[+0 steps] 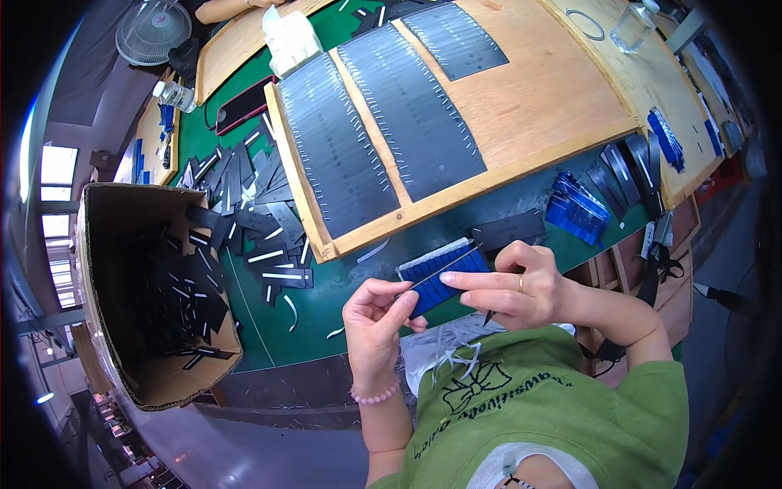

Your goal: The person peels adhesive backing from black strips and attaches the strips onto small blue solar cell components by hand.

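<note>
Near the table's front edge, my left hand [379,322] pinches the left end of a blue panel with dark lines across it [436,297]. Fingers of my right hand [525,285] press on the panel's right part from above. A thin, straight, dark strip [448,267] runs slantwise over the panel between my hands. Below the right fingers a dark pointed tip [489,318] shows; the rest of it is hidden by the hand. Just beyond the panel's far edge shows a whitish ribbed strip [432,257]. A black flat piece [509,230] lies beyond my right hand.
A wooden-framed board [521,122] carries rows of dark strips. Left of it are loose black pieces [265,220] and a cardboard box [106,285] of similar pieces. A blue stack [576,208] lies right. Farther off are a phone [244,106], tissues [291,41] and bottles [634,28].
</note>
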Available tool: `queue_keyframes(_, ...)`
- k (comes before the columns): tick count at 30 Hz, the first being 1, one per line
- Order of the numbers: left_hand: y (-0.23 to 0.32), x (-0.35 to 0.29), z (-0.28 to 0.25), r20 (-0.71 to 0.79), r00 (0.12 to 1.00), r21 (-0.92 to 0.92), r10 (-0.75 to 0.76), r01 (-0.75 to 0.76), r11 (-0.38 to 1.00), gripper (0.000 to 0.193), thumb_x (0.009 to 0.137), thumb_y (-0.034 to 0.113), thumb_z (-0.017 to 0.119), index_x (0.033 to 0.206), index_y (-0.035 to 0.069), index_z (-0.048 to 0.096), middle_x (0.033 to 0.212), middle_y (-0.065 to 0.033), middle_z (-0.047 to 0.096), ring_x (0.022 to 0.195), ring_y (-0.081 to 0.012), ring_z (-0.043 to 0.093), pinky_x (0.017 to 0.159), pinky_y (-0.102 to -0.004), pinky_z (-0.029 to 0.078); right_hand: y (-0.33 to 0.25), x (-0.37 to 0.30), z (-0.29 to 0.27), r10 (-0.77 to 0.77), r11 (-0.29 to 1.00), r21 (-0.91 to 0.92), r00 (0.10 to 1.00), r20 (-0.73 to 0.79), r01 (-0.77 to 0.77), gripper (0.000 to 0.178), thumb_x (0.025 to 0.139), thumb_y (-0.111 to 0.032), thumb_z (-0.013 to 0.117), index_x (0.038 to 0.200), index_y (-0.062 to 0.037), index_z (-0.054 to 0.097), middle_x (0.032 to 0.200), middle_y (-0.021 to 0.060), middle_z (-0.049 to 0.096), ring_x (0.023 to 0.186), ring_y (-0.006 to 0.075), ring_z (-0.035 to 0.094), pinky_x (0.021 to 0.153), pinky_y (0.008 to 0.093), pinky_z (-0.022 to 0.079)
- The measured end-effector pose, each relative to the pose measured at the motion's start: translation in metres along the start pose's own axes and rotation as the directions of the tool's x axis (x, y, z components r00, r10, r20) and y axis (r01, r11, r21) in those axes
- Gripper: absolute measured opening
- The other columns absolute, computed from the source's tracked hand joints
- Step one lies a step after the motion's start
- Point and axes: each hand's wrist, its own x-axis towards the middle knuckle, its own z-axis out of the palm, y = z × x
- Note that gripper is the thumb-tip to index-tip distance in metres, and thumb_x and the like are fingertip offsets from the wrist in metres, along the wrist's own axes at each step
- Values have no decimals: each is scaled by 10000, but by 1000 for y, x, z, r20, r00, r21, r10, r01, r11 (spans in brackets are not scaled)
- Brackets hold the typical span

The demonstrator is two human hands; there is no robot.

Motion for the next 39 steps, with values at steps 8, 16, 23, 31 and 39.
queue_keyframes(8, -3, -1, 0, -1, 997, -31, 83, -83, 996, 230, 746, -92, 678, 941, -29, 572, 777, -133, 651, 590, -147, 634, 545, -250, 544, -8, 4, -2, 68, 992, -112, 997, 34, -64, 389, 595, -69, 695, 965, -112, 583, 1147, 53, 642, 562, 103, 363, 497, 208, 347)
queue_keyframes(16, -2, -4, 11, -8, 982, 141, 188, -185, 973, 187, 729, -115, 681, 870, -19, 604, 797, -101, 643, 623, -125, 628, 563, -229, 528, -2, 11, -1, 741, 544, 524, 668, 66, -655, 284, 683, -110, 796, 915, -51, 644, 790, 0, 597, 585, 48, 417, 551, 207, 371)
queue_keyframes(23, -20, 2, 18, -159, 784, 296, 600, -542, 786, 331, 696, -134, 706, 947, -4, 532, 817, -86, 633, 696, -125, 632, 602, -223, 527, -11, 13, -3, 621, 632, 552, 782, 60, -544, 179, 659, 38, 764, 804, -33, 688, 776, 33, 581, 687, 105, 527, 592, 226, 411)
queue_keyframes(31, -1, -3, 10, 394, 917, 148, -60, 1, 989, 181, 711, -105, 628, 882, -60, 665, 834, -118, 639, 652, -145, 627, 596, -237, 520, -18, 26, -24, 123, 614, 744, 962, 242, -266, 460, 644, -140, 818, 1058, -68, 629, 1053, 92, 664, 842, 166, 615, 664, 282, 402)
queue_keyframes(39, 58, 17, -105, -3, 832, 966, 555, 146, -214, 510, 662, -46, 714, 1117, 172, 644, 1036, -99, 503, 997, -280, 468, 865, -364, 414, 19, 2, -50, 376, 925, -134, 906, 194, -355, 428, 542, -71, 781, 946, -81, 641, 878, 35, 577, 776, 223, 534, 611, 321, 470)
